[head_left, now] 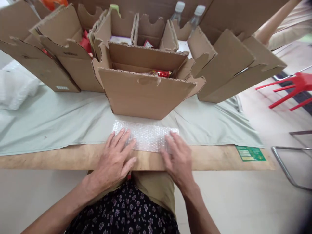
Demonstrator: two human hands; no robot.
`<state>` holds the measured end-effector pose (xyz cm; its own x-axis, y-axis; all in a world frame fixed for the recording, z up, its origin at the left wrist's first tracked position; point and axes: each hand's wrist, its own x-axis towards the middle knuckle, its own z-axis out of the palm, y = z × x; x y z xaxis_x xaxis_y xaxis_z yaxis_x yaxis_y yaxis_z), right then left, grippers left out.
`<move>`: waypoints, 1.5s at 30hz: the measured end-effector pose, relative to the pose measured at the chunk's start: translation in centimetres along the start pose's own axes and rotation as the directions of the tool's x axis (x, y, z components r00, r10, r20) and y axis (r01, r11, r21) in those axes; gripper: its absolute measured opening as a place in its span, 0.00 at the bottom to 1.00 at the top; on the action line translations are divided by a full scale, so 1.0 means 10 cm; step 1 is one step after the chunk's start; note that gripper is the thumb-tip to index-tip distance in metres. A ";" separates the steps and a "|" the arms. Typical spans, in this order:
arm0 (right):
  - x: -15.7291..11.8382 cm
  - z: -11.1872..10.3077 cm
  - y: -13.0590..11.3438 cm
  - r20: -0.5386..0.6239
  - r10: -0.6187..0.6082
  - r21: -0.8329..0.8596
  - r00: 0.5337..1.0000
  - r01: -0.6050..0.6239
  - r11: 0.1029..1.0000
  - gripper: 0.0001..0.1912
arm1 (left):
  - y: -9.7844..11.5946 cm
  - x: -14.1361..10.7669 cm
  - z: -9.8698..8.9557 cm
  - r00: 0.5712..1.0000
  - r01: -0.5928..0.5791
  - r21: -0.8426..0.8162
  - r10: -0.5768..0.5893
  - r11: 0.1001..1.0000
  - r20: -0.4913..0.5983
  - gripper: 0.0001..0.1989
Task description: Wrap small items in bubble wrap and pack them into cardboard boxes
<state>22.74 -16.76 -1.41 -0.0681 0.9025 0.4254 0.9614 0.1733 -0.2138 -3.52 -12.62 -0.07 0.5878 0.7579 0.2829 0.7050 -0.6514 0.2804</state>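
Note:
A sheet of bubble wrap (147, 136) lies flat along the front of the table, partly on the pale green cloth and partly over the bare wooden edge. My left hand (115, 159) rests on its left end with the fingers spread. On the right end lies my right hand (177, 157), palm down, fingers stretched out and slightly blurred. Just beyond the wrap stands an open cardboard box (148, 94) with a red shiny packet (162, 73) inside.
More open cardboard boxes (70, 68) stand in a row behind, holding red packets and clear bottles (179, 11). Crumpled bubble wrap (17, 84) sits at the left. A green label (251, 153) is on the wooden edge (214, 157). A red stool (297, 86) stands on the floor; another person's arm (275, 22) shows behind.

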 end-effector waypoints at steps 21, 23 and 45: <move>-0.26 -0.14 0.28 -0.042 -0.125 -0.033 0.991 0.123 0.992 0.10 | -0.08 -0.20 -0.04 0.998 -0.050 -0.016 0.050 0.999 -0.027 0.20; -0.25 -0.16 0.29 -0.100 -0.142 -0.025 0.985 0.140 0.990 0.08 | -0.10 -0.20 -0.08 0.998 -0.056 -0.011 0.055 0.998 -0.034 0.20; -0.20 -0.35 0.14 -0.129 -0.143 0.247 0.981 0.171 0.954 0.11 | -0.20 -0.06 -0.09 0.990 -0.087 0.042 0.091 0.995 -0.107 0.12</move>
<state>25.12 -19.75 0.51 -0.1697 0.8098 0.5616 0.8394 0.4174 -0.3482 -5.67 -11.78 0.02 0.6041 0.6871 0.4036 0.6670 -0.7131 0.2157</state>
